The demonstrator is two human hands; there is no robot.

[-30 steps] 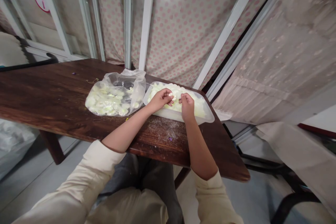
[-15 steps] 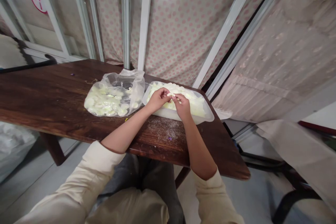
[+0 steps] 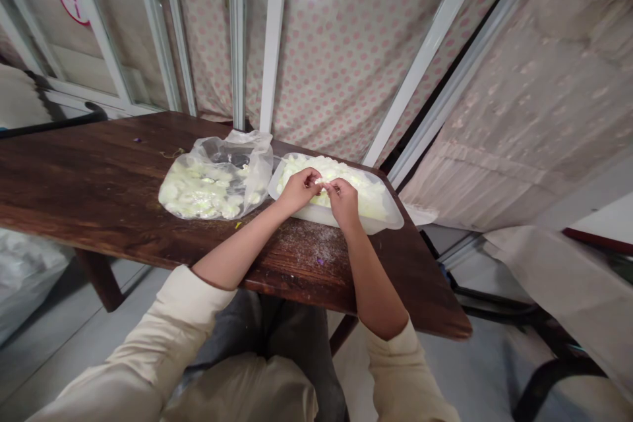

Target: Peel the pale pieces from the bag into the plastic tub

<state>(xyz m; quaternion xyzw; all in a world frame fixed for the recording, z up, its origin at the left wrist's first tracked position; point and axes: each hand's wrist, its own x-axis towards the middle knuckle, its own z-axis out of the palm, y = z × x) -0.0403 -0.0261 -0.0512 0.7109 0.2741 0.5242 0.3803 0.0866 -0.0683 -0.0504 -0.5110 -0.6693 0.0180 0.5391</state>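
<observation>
head view: our left hand [image 3: 298,190] and right hand [image 3: 343,203] are together, fingertips pinching a pale chunk [image 3: 321,181] between them. we seem to hold it just over the tub [image 3: 316,214] so that any bits fall among the pale pieces [image 3: 366,194] heaped inside, not on the wood. at 9 o'clock from our hands, a clear bag [image 3: 198,188] of similar pieces lies on the table [image 3: 74,178]; crumbs [image 3: 306,244] speckle it at 6 o'clock.
</observation>
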